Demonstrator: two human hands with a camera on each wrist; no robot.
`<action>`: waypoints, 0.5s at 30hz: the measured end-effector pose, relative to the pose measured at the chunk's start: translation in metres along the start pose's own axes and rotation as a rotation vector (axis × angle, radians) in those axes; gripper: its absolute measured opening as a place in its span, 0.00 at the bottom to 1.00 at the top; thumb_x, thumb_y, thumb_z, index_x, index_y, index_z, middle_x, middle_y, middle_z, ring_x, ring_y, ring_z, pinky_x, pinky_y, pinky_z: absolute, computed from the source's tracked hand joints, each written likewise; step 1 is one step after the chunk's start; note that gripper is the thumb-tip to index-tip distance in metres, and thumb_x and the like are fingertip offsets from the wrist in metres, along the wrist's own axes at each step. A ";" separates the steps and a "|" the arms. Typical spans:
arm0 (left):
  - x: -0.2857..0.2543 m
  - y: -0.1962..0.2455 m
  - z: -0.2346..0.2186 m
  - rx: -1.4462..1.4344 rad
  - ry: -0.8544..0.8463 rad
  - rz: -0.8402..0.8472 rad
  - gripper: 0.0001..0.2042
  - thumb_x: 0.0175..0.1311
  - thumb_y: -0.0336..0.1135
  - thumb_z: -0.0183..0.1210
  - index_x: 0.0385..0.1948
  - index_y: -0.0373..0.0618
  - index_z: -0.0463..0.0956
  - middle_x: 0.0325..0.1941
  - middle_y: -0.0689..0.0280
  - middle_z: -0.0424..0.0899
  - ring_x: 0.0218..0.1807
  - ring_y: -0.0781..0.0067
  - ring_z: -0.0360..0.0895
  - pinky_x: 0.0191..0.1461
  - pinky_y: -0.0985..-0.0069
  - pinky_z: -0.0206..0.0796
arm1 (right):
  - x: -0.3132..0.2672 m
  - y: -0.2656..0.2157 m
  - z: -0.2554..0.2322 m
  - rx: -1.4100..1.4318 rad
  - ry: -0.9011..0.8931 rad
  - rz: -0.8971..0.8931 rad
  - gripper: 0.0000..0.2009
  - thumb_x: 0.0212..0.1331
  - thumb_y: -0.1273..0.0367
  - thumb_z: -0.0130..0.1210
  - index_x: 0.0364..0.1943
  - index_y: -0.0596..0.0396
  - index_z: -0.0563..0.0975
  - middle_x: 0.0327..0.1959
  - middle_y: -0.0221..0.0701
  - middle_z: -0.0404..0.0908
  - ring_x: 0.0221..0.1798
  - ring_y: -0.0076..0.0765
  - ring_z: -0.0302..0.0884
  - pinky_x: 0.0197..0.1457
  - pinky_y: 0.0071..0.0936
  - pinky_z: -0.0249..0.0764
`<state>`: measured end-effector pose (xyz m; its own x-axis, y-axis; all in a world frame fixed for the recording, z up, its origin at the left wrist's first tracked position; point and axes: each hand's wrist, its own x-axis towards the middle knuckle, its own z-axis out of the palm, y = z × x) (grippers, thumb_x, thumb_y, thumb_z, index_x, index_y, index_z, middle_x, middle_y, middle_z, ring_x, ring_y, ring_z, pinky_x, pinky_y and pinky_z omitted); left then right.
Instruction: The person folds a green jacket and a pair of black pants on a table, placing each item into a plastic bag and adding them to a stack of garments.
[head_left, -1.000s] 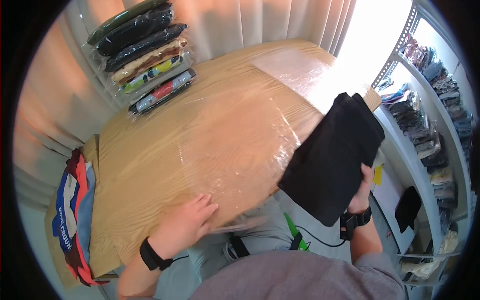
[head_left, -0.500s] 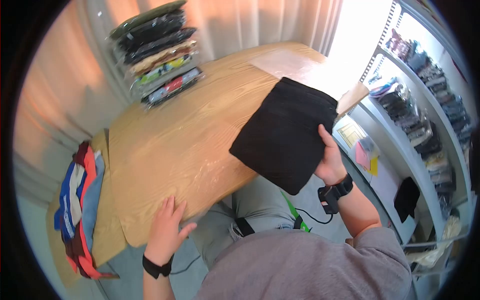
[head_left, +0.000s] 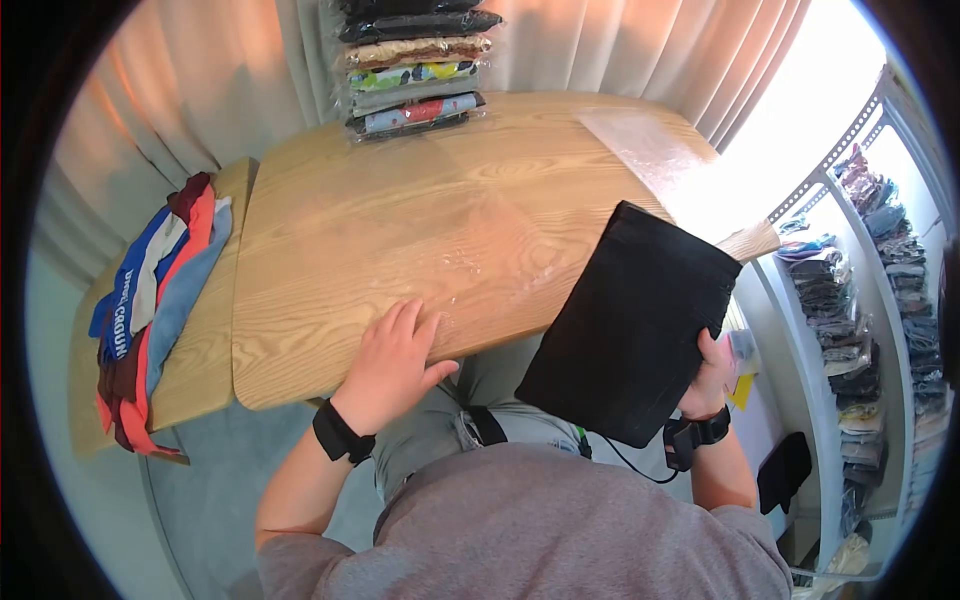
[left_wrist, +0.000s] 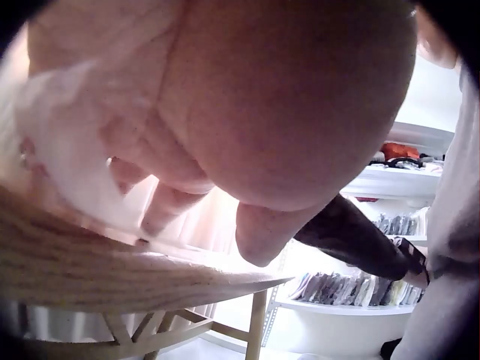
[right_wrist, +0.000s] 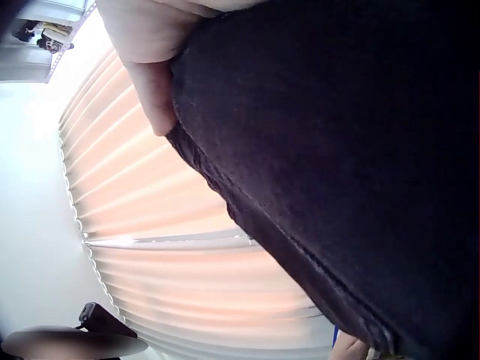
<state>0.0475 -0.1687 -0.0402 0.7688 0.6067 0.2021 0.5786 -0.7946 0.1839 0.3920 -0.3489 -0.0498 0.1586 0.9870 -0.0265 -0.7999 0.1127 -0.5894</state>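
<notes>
My right hand (head_left: 708,378) grips a folded black garment (head_left: 630,325) by its right side, thumb on the upper face. The garment hangs flat and tilted off the table's front edge; in the right wrist view the black cloth (right_wrist: 322,165) fills most of the picture. My left hand (head_left: 392,360) rests palm down at the front edge, its fingers straight on the tabletop. Under and beyond those fingertips lies a clear plastic bag (head_left: 465,262), spread flat and hard to make out against the wood.
Several bagged garments (head_left: 415,75) are stacked at the back of the wooden table (head_left: 300,300). Coloured clothes (head_left: 165,290) lie on a side surface at left. Another clear bag (head_left: 650,150) is at the back right. Shelves (head_left: 850,330) of packed clothes stand at right.
The black garment swung in over the table, then back toward the right with my right hand. My left hand slid along the front edge. The head view has turned, shifting the whole scene.
</notes>
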 end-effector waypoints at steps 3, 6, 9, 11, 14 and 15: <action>0.007 -0.005 0.004 -0.066 0.030 -0.035 0.24 0.60 0.38 0.55 0.55 0.33 0.64 0.58 0.46 0.68 0.61 0.49 0.64 0.63 0.62 0.59 | 0.010 0.009 0.005 0.039 -0.072 0.121 0.26 0.60 0.61 0.53 0.60 0.61 0.65 0.59 0.43 0.71 0.59 0.46 0.71 0.64 0.42 0.66; 0.014 -0.010 0.003 -0.202 0.074 -0.101 0.22 0.59 0.25 0.50 0.57 0.32 0.63 0.57 0.46 0.70 0.60 0.49 0.66 0.63 0.65 0.60 | 0.030 0.026 0.018 0.061 -0.164 0.276 0.25 0.61 0.63 0.52 0.60 0.61 0.66 0.59 0.43 0.71 0.58 0.44 0.72 0.64 0.40 0.66; 0.016 -0.010 0.005 -0.270 0.197 -0.059 0.25 0.56 0.16 0.43 0.59 0.31 0.60 0.61 0.45 0.66 0.62 0.48 0.64 0.65 0.66 0.58 | 0.057 0.046 0.035 -0.075 -0.139 0.407 0.23 0.63 0.65 0.51 0.60 0.61 0.65 0.57 0.40 0.72 0.57 0.38 0.73 0.62 0.34 0.68; 0.017 -0.008 0.007 -0.283 0.219 -0.070 0.27 0.54 0.14 0.42 0.60 0.31 0.59 0.62 0.45 0.64 0.64 0.49 0.63 0.67 0.67 0.56 | 0.072 0.060 0.043 -0.166 -0.113 0.428 0.23 0.63 0.65 0.51 0.60 0.61 0.64 0.57 0.39 0.73 0.57 0.36 0.73 0.61 0.33 0.69; 0.020 -0.005 0.009 -0.326 0.259 -0.091 0.31 0.50 0.10 0.41 0.63 0.32 0.56 0.66 0.44 0.60 0.68 0.50 0.59 0.70 0.68 0.53 | 0.086 0.067 0.049 -0.338 -0.048 0.445 0.23 0.64 0.66 0.51 0.60 0.61 0.64 0.56 0.39 0.73 0.56 0.34 0.73 0.60 0.31 0.71; 0.020 -0.004 0.009 -0.314 0.266 -0.088 0.32 0.49 0.10 0.42 0.63 0.32 0.56 0.67 0.45 0.58 0.67 0.49 0.59 0.68 0.68 0.56 | 0.089 0.064 0.048 -0.356 -0.048 0.488 0.22 0.65 0.66 0.50 0.60 0.61 0.64 0.56 0.39 0.73 0.56 0.35 0.73 0.60 0.31 0.71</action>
<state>0.0626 -0.1536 -0.0454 0.5995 0.6896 0.4063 0.4958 -0.7184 0.4878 0.3271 -0.2486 -0.0512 -0.2107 0.9199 -0.3307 -0.5296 -0.3917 -0.7524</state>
